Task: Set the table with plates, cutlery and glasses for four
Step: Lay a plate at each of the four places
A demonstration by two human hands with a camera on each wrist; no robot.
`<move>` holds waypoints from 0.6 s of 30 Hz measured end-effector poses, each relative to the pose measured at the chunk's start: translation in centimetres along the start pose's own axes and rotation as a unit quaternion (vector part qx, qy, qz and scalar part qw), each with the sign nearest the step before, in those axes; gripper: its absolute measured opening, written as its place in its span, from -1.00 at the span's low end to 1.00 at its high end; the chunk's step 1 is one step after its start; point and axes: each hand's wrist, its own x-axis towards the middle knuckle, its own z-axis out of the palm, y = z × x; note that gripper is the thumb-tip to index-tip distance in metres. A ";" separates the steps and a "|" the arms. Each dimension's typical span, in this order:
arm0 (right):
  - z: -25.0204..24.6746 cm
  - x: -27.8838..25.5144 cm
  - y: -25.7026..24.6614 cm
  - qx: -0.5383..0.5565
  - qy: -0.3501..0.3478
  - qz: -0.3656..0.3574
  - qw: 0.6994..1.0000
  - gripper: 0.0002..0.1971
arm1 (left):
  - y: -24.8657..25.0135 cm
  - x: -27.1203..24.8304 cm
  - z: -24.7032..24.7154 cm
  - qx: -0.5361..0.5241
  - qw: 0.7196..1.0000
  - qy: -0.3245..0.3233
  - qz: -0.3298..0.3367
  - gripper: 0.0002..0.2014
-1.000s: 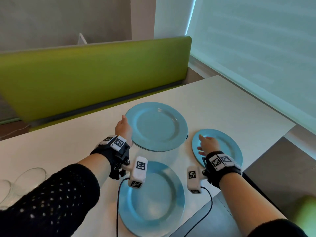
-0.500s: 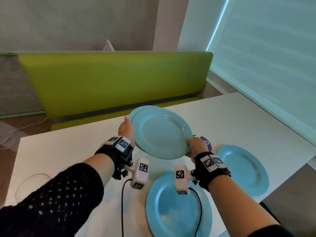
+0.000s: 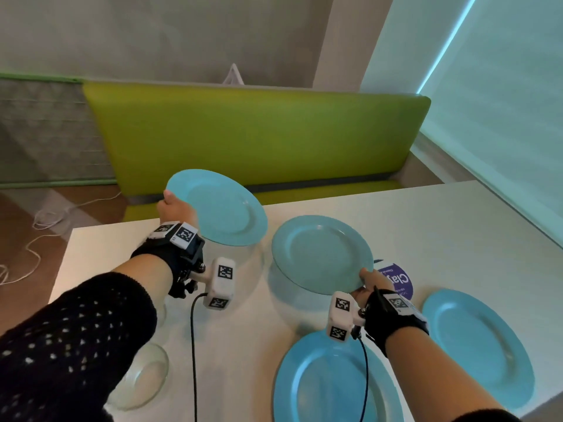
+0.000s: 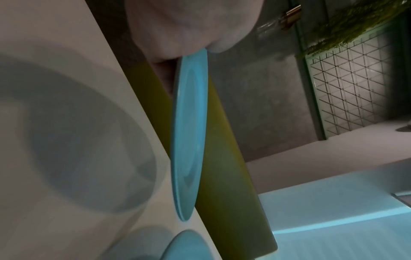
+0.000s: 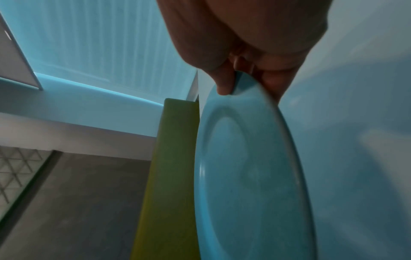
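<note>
The left hand point(image 3: 173, 208) grips a round, light-blue, rigid plate point(image 3: 219, 207) by its left rim, held above the far-left of the white table point(image 3: 441, 226). The right hand point(image 3: 370, 286) pinches a second such plate point(image 3: 321, 254) at its near-right rim, thumb on top, mid-table. Both look stiff, smooth, probably slippery and perhaps breakable; the rim suits holding, and they should be lowered flat.

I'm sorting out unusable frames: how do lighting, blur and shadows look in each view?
Head view: sharp, wide-angle bending, cool window light; soft shadows on the table under both raised plates. Left wrist view: dim and soft, plate seen edge-on. Right wrist view: blue-tinted, hand blurred, plate fairly clear.
</note>
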 end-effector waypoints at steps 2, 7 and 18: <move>0.7 0.6 0.9 -0.017 0.008 0.003 1.000 -0.62 | 0.4 0.6 -0.3 0.012 1.000 0.011 0.001 -0.48; 2.5 1.7 2.8 -0.039 0.000 0.015 0.999 -0.62 | 0.4 1.5 -0.2 0.024 1.000 0.008 -0.015 -0.46; 5.2 1.9 5.1 -0.098 -0.020 0.018 0.995 -0.60 | 0.2 1.8 0.4 -0.015 0.999 -0.026 -0.032 -0.46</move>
